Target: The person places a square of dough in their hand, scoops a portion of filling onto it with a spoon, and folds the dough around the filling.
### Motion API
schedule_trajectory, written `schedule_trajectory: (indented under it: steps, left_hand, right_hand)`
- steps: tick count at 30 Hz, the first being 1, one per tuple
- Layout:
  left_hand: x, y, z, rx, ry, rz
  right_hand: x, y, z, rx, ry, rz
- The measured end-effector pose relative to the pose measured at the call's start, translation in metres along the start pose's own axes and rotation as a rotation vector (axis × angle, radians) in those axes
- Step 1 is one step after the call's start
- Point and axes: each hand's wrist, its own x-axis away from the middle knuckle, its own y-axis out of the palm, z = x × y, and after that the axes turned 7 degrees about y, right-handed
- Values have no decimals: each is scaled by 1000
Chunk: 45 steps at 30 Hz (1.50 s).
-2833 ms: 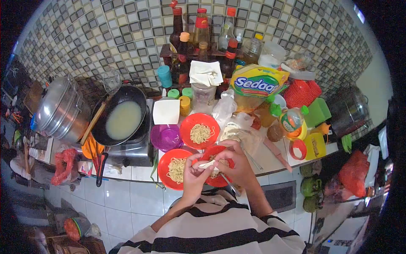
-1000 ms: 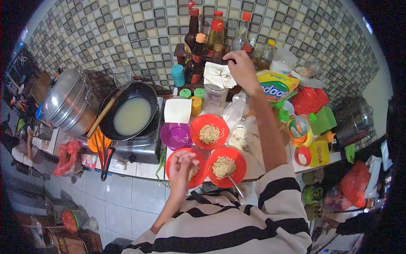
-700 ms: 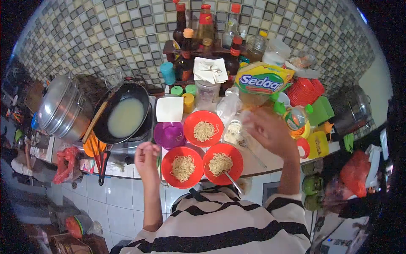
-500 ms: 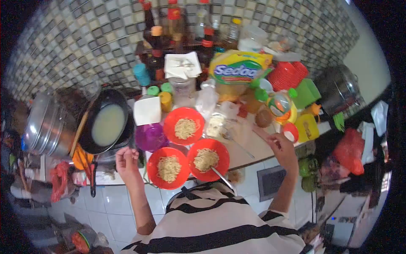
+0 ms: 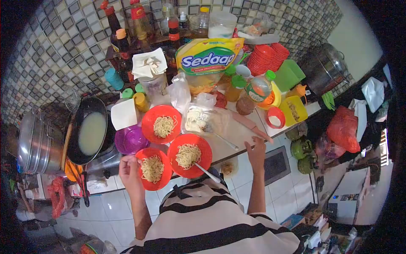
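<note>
My left hand (image 5: 130,170) is at the left rim of the front left red bowl (image 5: 168,178), fingers curled; whether they grip the rim is hidden. Noodles (image 5: 152,169) lie in that bowl. A second red bowl (image 5: 206,148) stands close on its right, with noodles and a spoon (image 5: 207,172) leaning out over the front. Behind them is a third red bowl (image 5: 148,131), also with noodles. My right hand (image 5: 256,153) hovers by the counter's front edge, fingers apart and nothing held. Nearest to it are a pink sausage-like length (image 5: 249,123) and a metal utensil handle (image 5: 227,142).
Left of the bowls are a purple bowl (image 5: 122,143) and a wok (image 5: 78,148) of pale liquid. A Sedaap bag (image 5: 207,63), bottles, jars and a yellow container (image 5: 291,101) crowd the back and right. Gas cylinders (image 5: 301,148) stand below.
The view has shifted, so the counter sits further left. My left hand has come up to the front left bowl. My right hand has moved left and its fingers have spread.
</note>
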Motion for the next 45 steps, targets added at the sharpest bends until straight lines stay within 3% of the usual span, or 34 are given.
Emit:
schedule_trajectory:
  steps: [2, 5, 11, 15, 18, 25, 29, 32, 33, 35, 36, 37, 38, 40, 44, 45]
  left_hand:
    - [3, 0, 1, -3, 29, -9]
    - [10, 0, 4, -22, 41, 17]
    - [17, -7, 3, -57, 11, 51]
    - [17, -6, 0, -21, -4, 42]
    - [15, -2, 2, -21, -10, 34]
    - [17, 4, -1, 9, -20, 5]
    - [21, 10, -8, -85, -106, -112]
    - [28, 28, -5, -128, -227, -401]
    - [31, 32, -6, -128, -227, -400]
    - [35, 44, -11, 73, -550, -571]
    - [37, 53, -8, 73, -549, -570]
    - [40, 62, -2, 241, -713, -533]
    - [41, 67, 2, 412, -875, -491]
    - [43, 62, -8, 474, -895, -474]
    - [42, 50, -24, 475, -850, -429]
    - [42, 48, -26, 476, -849, -427]
  right_hand:
    - [-3, 11, -6, 238, -139, 95]
    - [-7, 27, 3, 269, -156, 135]
    - [-23, 16, -2, 183, 5, -195]
    - [-23, 21, -2, 231, -38, -182]
    - [-19, 23, 2, 86, -50, -147]
    - [-13, 22, -4, 92, 21, -150]
    - [-9, -6, -61, -245, 174, -87]
    - [-2, -21, -104, -374, 124, -180]
    - [6, -26, -122, -373, 124, -181]
    - [25, -27, -155, -301, -105, -301]
    - [36, -20, -160, -259, -287, -310]
    - [46, -14, -164, -215, -470, -318]
    - [55, -9, -170, -215, -471, -319]
    - [67, -6, -177, -64, -767, -441]
    - [68, -9, -178, -150, -825, -503]
    - [66, -12, -174, -188, -751, -508]
